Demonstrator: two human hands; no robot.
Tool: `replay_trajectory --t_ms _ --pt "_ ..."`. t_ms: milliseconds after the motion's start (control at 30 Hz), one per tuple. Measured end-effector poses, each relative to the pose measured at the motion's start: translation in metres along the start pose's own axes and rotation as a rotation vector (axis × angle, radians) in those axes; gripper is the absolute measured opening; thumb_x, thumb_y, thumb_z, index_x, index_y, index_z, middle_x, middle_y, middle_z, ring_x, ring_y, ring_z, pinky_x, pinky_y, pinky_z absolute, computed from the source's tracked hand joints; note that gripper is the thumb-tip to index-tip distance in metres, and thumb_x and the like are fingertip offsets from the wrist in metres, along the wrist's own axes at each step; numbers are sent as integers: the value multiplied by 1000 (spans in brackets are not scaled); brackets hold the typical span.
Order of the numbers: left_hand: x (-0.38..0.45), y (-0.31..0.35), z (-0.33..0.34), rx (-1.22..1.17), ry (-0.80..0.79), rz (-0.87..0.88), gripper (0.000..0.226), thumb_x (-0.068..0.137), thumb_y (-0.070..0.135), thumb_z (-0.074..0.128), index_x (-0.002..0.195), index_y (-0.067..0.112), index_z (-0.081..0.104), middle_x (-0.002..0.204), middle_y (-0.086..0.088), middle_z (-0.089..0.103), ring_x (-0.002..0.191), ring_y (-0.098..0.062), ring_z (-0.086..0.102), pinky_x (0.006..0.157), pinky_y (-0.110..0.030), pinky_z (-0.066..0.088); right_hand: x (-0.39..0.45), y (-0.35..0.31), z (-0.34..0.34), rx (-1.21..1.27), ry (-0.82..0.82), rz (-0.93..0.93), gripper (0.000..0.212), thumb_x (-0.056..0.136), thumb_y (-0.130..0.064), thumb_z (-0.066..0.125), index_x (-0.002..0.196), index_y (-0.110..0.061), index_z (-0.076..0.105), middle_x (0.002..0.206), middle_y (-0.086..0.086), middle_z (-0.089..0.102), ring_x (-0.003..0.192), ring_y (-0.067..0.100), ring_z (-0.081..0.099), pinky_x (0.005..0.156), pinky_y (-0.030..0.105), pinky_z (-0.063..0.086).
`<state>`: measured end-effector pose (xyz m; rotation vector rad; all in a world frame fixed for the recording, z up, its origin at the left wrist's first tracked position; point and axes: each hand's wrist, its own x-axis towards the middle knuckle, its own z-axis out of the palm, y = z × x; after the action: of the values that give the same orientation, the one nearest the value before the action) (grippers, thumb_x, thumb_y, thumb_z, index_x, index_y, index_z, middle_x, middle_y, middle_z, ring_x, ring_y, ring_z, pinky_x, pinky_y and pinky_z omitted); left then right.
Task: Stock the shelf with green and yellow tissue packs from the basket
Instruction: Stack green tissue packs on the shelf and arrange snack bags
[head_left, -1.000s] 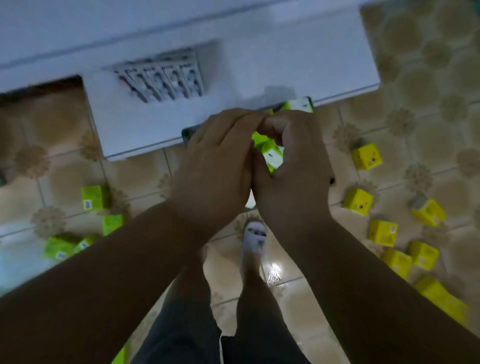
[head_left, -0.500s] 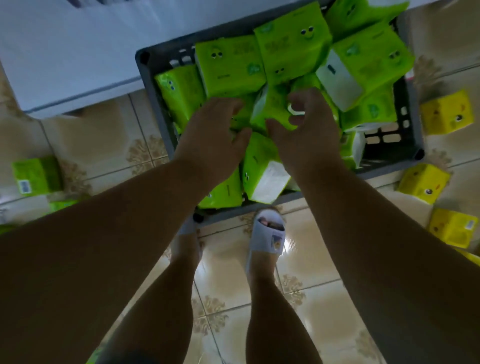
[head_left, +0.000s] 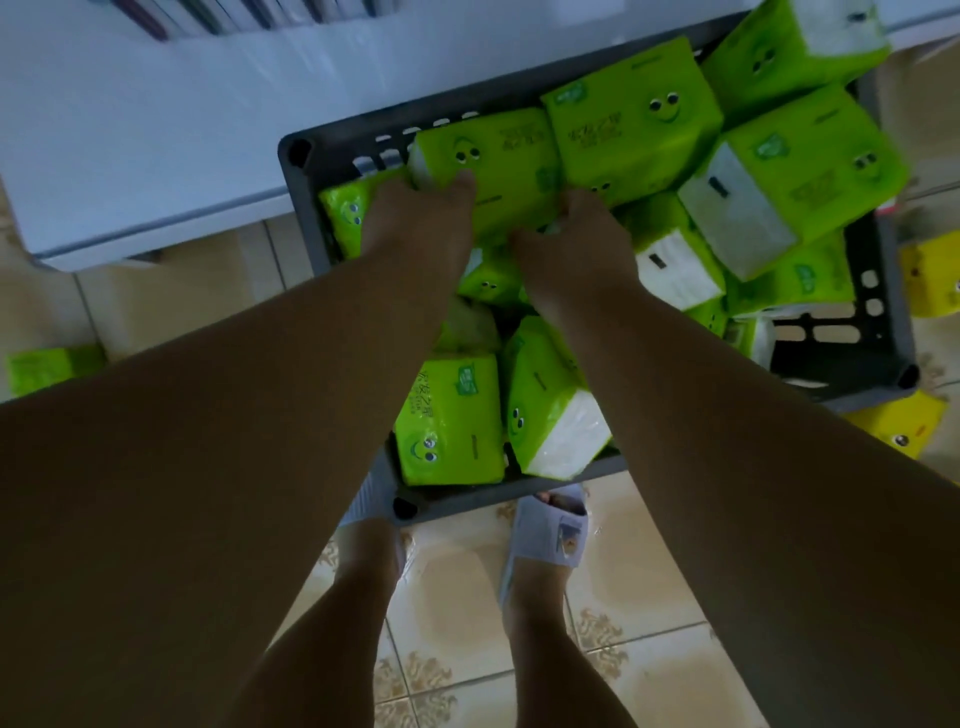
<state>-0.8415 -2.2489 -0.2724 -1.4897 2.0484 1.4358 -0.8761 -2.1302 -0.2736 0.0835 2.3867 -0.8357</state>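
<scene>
Both hands, left hand (head_left: 415, 218) and right hand (head_left: 576, 234), grip one green tissue pack (head_left: 498, 156) at the basket's (head_left: 311, 218) far-left corner; lifting could topple neighbouring packs.

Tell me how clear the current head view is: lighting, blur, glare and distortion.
Head view: dim, bluish light leaves both forearms nearly silhouetted; the left hand and right hand are soft with motion blur on a green tissue pack; faint glare shines on the floor tiles; wide-angle bending curves the shelf edge and grey basket; items on the shelf are smeared beyond reading.
</scene>
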Motion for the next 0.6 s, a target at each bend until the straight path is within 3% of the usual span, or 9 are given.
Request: replay_trajectory --t_ms 67,167,233,300,400,500,600 --pt "-2 6 -1 -15 -21 -6 46 93 48 56 123 14 62 107 -6 69 93 -24 66 77 -31 53 1 -5 0 55 3 56 41 86 -33 60 123 -18 51 115 5 61 113 32 56 98 42 45" --pt "-19 10 -3 -230 -61 -139 58 84 37 71 132 13 48 87 -2 63 72 -19 65 67 -34 57 -10 -8 -2 194 73 105 42 88 -37 61 125 -18 52 108 0 58 108 26 58 88 33 46" --pt "-38 7 -7 -324 -82 -200 66 82 36 73 140 27 40 91 3 56 75 -16 64 61 -33 60 -27 -14 -2 279 114 133 45 88 -39 63 125 -15 52 103 -2 55 102 22 57 78 26 38" --pt "-61 0 -14 -411 -118 -243 54 82 40 73 128 34 47 106 -1 61 84 -19 66 55 -30 57 -52 -22 -4 394 119 207 52 86 -40 67 127 -13 50 105 0 56 97 21 57 77 26 39" --pt "-101 -6 -30 -408 -145 -275 45 87 42 68 128 29 54 118 -2 64 98 -21 67 70 -34 56 -94 -32 -18 576 95 289 54 82 -30 71 128 -16 48 110 5 63 98 26 63 87 41 53" --pt "-138 6 -62 -568 -165 -328 26 92 41 64 110 23 66 108 -6 71 91 -23 70 76 -36 57 -131 -38 -54 656 70 247 40 77 -25 70 114 -24 54 90 -5 64 80 19 64 71 38 55" --pt "-175 42 -102 -797 -280 -291 39 95 40 60 125 15 64 118 -13 70 105 -30 69 91 -46 55 -165 -56 -107 774 -48 196 27 63 -27 68 89 -24 60 81 2 67 71 24 63 61 35 49"
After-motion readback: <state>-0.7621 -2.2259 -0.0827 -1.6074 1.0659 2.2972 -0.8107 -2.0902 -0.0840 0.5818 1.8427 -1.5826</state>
